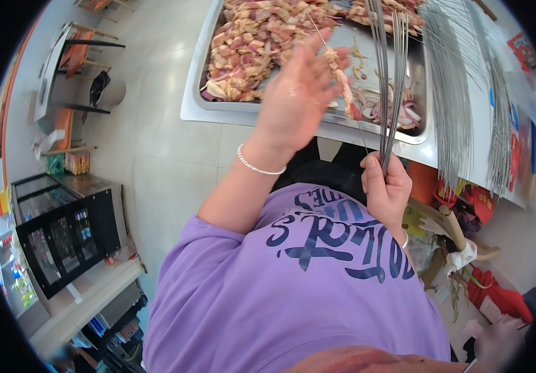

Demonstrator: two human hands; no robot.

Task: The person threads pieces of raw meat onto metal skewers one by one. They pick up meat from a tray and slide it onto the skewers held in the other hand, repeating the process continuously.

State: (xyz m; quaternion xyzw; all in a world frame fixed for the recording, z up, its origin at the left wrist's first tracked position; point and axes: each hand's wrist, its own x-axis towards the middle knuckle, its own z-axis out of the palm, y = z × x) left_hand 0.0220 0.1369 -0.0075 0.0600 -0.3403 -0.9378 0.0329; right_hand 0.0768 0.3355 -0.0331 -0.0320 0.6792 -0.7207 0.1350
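My right hand [387, 183] is closed round the lower ends of a bundle of thin metal skewers [392, 93], which fan upward over the tray. The same hand pinches the end of one separate skewer [362, 135], slanting up to the left. Pieces of raw meat [345, 90] are threaded along it. Against these pieces lies my left hand [302, 90], its fingers stretched out and apart beside the skewer. Beneath both hands is a steel tray [234, 107] with a heap of cut marinated meat [243, 56] mixed with onion. Sliced purple onion [404, 115] sits in its near right corner.
More metal skewers [451, 93] lie in bunches right of the tray on the white table [193, 112]. A second meat pile [392, 15] is at the tray's far right. Bags and a red cloth [498, 298] are at lower right. A black glass-front cabinet [63, 230] stands left.
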